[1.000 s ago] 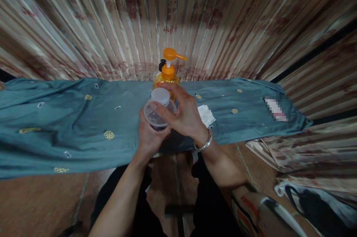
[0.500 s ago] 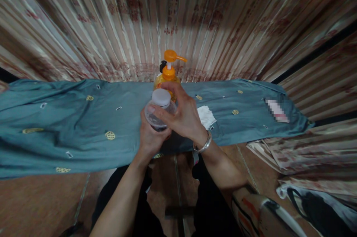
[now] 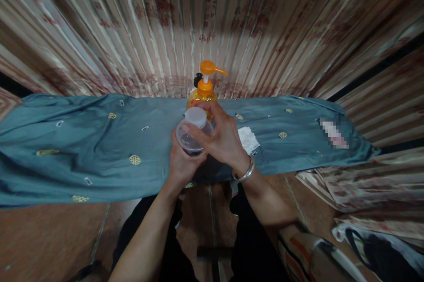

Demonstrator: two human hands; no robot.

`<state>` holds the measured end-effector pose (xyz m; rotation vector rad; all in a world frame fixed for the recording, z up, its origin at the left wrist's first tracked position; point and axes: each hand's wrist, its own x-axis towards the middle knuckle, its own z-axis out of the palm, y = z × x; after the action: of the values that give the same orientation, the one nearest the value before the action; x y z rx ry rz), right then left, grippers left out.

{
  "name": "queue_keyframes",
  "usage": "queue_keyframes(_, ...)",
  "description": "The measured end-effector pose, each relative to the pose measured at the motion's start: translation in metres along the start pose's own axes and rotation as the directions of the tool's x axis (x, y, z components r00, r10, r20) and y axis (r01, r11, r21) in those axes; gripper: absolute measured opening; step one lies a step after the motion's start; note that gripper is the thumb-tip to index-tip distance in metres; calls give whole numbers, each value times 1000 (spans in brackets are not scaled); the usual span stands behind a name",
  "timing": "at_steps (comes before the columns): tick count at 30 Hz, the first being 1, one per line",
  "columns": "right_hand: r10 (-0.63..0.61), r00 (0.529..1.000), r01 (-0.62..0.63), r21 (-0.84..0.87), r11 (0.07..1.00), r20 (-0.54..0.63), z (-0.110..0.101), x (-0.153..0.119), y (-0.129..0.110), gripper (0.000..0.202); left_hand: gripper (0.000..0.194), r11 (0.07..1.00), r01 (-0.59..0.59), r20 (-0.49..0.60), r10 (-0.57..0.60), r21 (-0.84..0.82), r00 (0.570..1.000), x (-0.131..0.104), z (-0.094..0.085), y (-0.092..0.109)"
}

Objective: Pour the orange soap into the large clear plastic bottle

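A clear round container (image 3: 189, 139) with a white cap (image 3: 196, 117) is held over the front part of the cloth-covered table. My left hand (image 3: 185, 162) is wrapped round its lower side. My right hand (image 3: 221, 137), with a silver bracelet at the wrist, grips its upper right part, the thumb across the top near the cap. Just behind my hands stands a bottle of yellow liquid with an orange pump (image 3: 206, 86); its lower part is hidden by my right hand and the container.
A crumpled white tissue (image 3: 247, 139) lies right of my right hand. Green cloth (image 3: 155, 114) covers the narrow table. A pixelated item (image 3: 334, 133) is at its right end. Behind the pump bottle is a black object (image 3: 198, 79). A pleated curtain (image 3: 185, 21) hangs behind.
The whole view has shifted slightly, so most things sit a little further right. My hands keep nearly the same hold on the container.
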<state>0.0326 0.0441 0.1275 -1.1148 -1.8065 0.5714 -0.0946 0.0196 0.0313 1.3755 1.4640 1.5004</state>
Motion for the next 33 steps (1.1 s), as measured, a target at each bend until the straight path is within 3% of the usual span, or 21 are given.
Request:
queue_keyframes(4,-43,999,42,22,999,24,-1,0,1,37,92,1000,-15,10,15,0,1000,0,0,0)
queue_keyframes(9,5,1000,-5,9,1000,8,0,-1,0,52,90,1000,-13,9,13,-1,1000,0,0,1)
queue_keyframes(15,-15,1000,15,10,1000,20,-2,-1,1,37,89,999,-38,0,38,-3,999,0,1,0)
queue_keyframes(20,-15,1000,15,19,1000,-12,-4,-1,1,53,88,999,-31,-9,31,11,999,0,1,-1)
queue_keyframes(25,-50,997,54,61,997,-66,-5,-1,-1,37,88,999,-44,1,44,-6,999,1,2,0)
queue_keyframes(30,-72,981,104,175,979,-181,-27,5,-3,29,88,998,-63,-23,63,-9,998,1,3,0)
queue_keyframes(33,-58,986,82,151,985,-159,-50,-1,5,32,88,998,-57,-32,57,-9,998,2,4,-2)
